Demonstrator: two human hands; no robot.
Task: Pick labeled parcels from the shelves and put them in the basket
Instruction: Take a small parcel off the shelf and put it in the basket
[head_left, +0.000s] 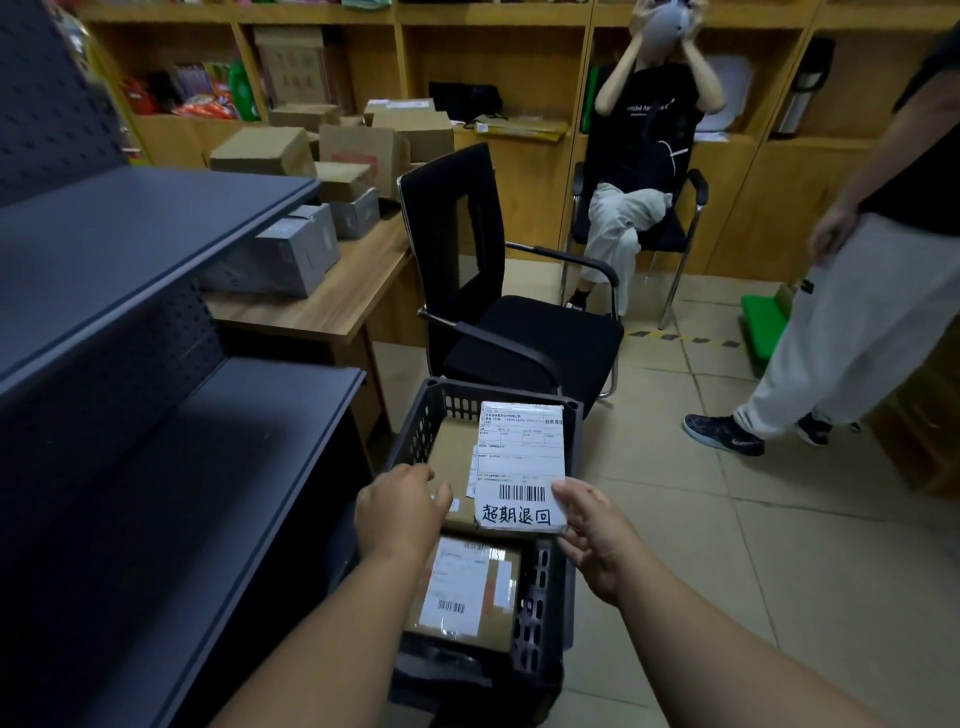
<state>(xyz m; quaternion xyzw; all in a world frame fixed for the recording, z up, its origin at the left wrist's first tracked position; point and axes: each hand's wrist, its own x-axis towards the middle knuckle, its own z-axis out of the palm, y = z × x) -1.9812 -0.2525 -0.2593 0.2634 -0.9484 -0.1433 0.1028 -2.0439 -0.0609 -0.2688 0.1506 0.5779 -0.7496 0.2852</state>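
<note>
Our right hand (597, 535) pinches the near right corner of a white labeled parcel (519, 462), held over the basket (540, 603). Our left hand (400, 509), fingers loosely spread and holding nothing, hovers over a brown parcel (452, 441) at the basket's far end. A second labeled brown parcel (467, 592) lies at its near end. Dark empty shelves (171, 415) stand just left of the basket; a black chair (519, 322) stands beyond it.
</note>
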